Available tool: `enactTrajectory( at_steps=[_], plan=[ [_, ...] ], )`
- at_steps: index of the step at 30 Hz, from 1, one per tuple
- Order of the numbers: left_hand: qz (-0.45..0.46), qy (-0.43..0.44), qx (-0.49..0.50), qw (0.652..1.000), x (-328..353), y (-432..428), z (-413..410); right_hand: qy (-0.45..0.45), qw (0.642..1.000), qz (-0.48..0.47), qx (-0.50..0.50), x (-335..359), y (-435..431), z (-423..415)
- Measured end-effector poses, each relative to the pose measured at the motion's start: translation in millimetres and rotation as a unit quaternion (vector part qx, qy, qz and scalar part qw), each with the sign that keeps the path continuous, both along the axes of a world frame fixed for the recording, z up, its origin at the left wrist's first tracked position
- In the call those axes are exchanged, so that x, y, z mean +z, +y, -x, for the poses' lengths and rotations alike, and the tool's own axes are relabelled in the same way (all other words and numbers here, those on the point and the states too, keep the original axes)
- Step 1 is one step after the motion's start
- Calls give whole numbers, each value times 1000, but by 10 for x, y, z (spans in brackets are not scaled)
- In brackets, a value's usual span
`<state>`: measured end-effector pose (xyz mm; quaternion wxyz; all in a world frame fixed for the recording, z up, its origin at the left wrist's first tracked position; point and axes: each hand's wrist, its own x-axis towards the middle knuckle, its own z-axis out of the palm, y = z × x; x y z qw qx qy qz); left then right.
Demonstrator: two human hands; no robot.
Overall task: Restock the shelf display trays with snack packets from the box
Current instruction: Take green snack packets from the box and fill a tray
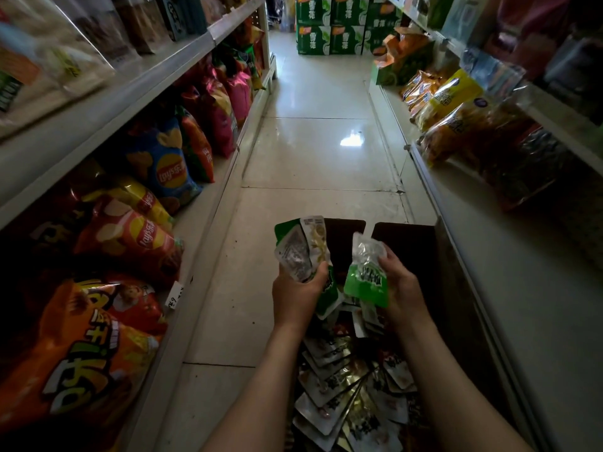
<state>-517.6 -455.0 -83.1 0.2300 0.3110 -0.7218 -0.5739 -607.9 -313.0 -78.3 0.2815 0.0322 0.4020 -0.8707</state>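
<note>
A dark cardboard box stands open on the aisle floor below me, its flaps raised. Inside lie several silver and gold snack packets. My left hand grips a fanned bunch of green and silver packets above the box. My right hand holds one green and clear packet beside them. The two hands are close together but apart. No display tray is plainly visible.
On my left a low shelf carries big crisp bags in blue, red and orange. To the right, a shelf edge runs alongside the box with orange and yellow bags. Green cartons are stacked at the aisle's far end.
</note>
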Motion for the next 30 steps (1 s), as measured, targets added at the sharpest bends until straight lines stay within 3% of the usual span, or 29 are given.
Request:
enactTrajectory(
  at_steps=[5, 13, 20, 25, 30],
  plan=[
    [33, -14, -10, 999, 29, 32, -10, 50, 998, 15, 17, 163, -103, 23],
    [72, -21, -44, 996, 11, 24, -4, 173, 972, -156, 4, 82, -401, -125],
    [35, 4, -34, 999, -29, 30, 7, 152, 966, -206, -38, -124, -390, -63],
    [83, -19, -71, 994, 31, 54, 7, 177, 956, -233, -33, -266, -511, -157],
    [142, -55, -95, 984, 51, 54, 3, 144, 969, -199, -29, -401, -522, -172]
  ],
)
